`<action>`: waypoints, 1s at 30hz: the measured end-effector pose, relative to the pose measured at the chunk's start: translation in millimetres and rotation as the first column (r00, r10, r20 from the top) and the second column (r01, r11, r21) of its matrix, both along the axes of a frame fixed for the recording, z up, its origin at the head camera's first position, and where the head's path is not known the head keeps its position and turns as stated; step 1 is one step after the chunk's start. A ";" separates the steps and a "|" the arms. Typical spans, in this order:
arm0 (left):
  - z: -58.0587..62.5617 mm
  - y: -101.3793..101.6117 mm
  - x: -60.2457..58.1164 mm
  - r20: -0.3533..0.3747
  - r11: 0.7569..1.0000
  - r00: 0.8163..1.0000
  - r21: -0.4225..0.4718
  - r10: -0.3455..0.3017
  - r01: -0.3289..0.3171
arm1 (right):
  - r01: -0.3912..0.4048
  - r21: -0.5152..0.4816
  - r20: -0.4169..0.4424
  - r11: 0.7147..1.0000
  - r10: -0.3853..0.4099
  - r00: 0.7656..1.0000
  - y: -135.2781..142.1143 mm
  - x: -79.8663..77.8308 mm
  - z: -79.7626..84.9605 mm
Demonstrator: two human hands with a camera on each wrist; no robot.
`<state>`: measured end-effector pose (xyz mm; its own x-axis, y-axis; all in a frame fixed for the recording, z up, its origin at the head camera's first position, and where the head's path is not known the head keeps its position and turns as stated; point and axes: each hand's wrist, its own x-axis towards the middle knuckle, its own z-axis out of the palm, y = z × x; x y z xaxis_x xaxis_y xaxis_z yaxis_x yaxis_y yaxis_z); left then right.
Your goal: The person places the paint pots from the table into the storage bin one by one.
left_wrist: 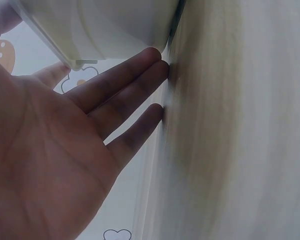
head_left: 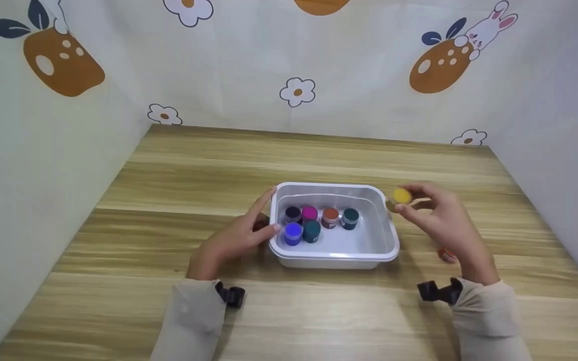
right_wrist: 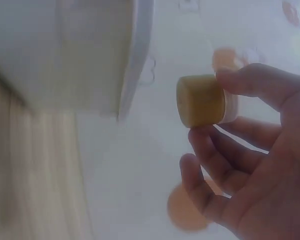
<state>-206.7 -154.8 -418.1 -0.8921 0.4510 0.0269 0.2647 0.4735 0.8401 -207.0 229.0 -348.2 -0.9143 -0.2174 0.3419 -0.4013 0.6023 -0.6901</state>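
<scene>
My right hand (head_left: 437,208) pinches a small yellow paint pot (head_left: 401,196) between thumb and fingers, just beyond the right rim of a white plastic bin (head_left: 339,254). In the right wrist view the pot (right_wrist: 202,101) is tilted on its side, off the table. At the bin's left end, my left hand (head_left: 241,233) touches the rim with thumb and index finger. Its other fingers (left_wrist: 127,95) extend straight beneath the rim, beside the bin's wall. Inside the bin stand several paint pots, among them a blue pot (head_left: 293,234), a magenta pot (head_left: 309,213) and an orange-red pot (head_left: 330,218).
A red pot (head_left: 447,254) lies on the wooden table (head_left: 319,311), partly hidden by my right forearm. Patterned cloth walls (head_left: 249,65) enclose the table at the back and both sides. Black wrist straps (head_left: 231,295) sit over beige sleeves.
</scene>
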 end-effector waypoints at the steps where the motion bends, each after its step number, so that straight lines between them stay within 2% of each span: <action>1: -0.3 -0.3 -0.1 -0.001 1.000 1.000 -0.001 -0.001 0.001 | -0.032 0.008 0.017 0.999 0.032 0.999 -8.4 -1.3 0.6; 7: -0.7 0.5 0.7 0.016 0.999 1.000 -0.037 0.014 -0.013 | -0.177 0.025 0.145 0.984 0.171 0.974 -51.4 -12.8 -13.6; 12: -1.0 1.5 0.9 0.016 0.999 1.000 -0.042 0.021 -0.020 | -0.249 0.075 0.167 0.966 0.234 0.958 -70.9 -20.0 -27.6; 19: -0.8 0.3 2.0 0.026 0.998 0.999 -0.053 0.034 -0.032 | -0.272 0.235 0.236 0.933 0.217 0.947 -85.6 -20.3 -30.8; 22: -1.2 0.8 1.9 0.020 0.999 0.999 -0.044 0.031 -0.030 | -0.263 0.292 0.244 0.920 0.194 0.950 -90.3 -20.1 -33.2; 30: 0.9 0.5 1.5 0.027 1.000 1.000 -0.002 0.013 -0.013 | -0.229 0.325 0.203 0.917 0.169 0.964 -97.2 -20.3 -40.3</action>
<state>-205.2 -154.3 -417.3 -0.8982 0.4397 0.0014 0.2355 0.4784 0.8460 -227.3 131.8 -388.5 -0.8770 -0.4768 0.0590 -0.4340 0.7336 -0.5229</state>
